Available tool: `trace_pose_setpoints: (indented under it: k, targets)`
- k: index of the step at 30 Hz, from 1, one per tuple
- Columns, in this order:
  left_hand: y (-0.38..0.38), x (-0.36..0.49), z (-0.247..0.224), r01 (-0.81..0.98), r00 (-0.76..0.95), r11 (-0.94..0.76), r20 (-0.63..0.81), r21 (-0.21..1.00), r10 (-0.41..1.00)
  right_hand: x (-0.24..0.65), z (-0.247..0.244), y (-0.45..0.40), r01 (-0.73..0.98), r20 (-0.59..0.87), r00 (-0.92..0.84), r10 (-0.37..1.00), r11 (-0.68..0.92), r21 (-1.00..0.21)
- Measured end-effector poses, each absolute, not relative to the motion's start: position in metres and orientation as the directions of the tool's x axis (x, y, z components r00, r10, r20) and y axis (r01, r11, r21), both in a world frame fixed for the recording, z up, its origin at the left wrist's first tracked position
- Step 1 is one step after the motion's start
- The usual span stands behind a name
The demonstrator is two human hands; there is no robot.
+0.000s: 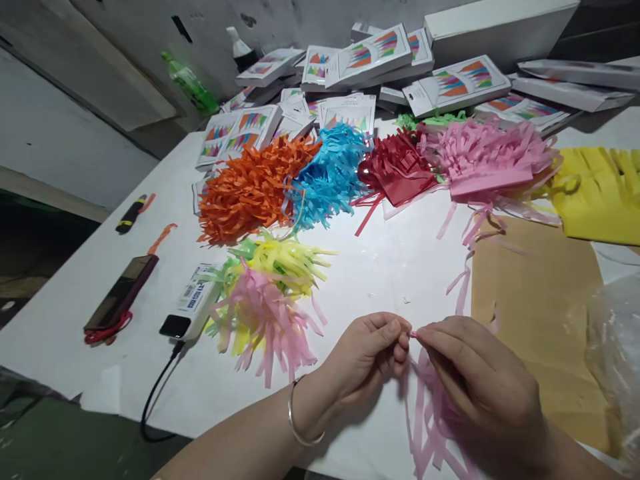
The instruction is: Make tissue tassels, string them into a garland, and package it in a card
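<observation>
Between my two hands, over the white table, a pink tissue paper tassel hangs with its strips spread downward. My left hand is closed, thumb and forefinger pinching one side of its twisted top. From the other side my right hand pinches the same twist with its fingertips, and only a short bit of pink shows between them. The palm of my right hand hides part of the strips. Left of my hands lies a pile of fringed tassels in pink, yellow and green.
Fringed paper bundles in orange, blue, red, pink and yellow line the back, before stacked boxes. Brown paper lies right. A phone, a cabled device and a cutter lie left.
</observation>
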State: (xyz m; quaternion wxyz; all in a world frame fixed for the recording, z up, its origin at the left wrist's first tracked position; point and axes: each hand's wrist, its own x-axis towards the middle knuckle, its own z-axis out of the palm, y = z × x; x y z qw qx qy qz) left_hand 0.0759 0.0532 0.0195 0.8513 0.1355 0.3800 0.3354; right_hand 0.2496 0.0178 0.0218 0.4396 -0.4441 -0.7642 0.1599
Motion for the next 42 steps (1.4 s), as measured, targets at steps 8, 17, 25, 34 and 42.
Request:
trace_pose_setpoints:
  k: [8,17,25,34,42]
  targets:
    - [0.048,0.076,0.020,-0.385,0.403,0.655,-0.520,0.650,0.753,0.250,0.024,0.023,0.531,0.567,-0.283,0.774,0.619,-0.579]
    - [0.046,0.072,0.024,-0.126,0.301,0.429,-0.377,0.895,0.876,0.247,0.025,0.018,0.479,0.472,-0.277,0.837,0.546,-0.687]
    - [0.043,0.072,0.024,0.001,0.282,0.264,-0.254,0.964,0.925,0.244,0.035,0.019,0.363,0.233,-0.231,0.945,0.306,-0.880]
    - [0.044,0.073,0.027,-0.245,0.359,0.521,-0.423,0.817,0.832,0.242,0.040,0.018,0.377,0.313,-0.215,0.925,0.374,-0.847]
    - [0.041,0.075,0.025,-0.263,0.341,0.493,-0.398,0.829,0.852,0.243,0.041,0.017,0.355,0.264,-0.208,0.942,0.324,-0.877]
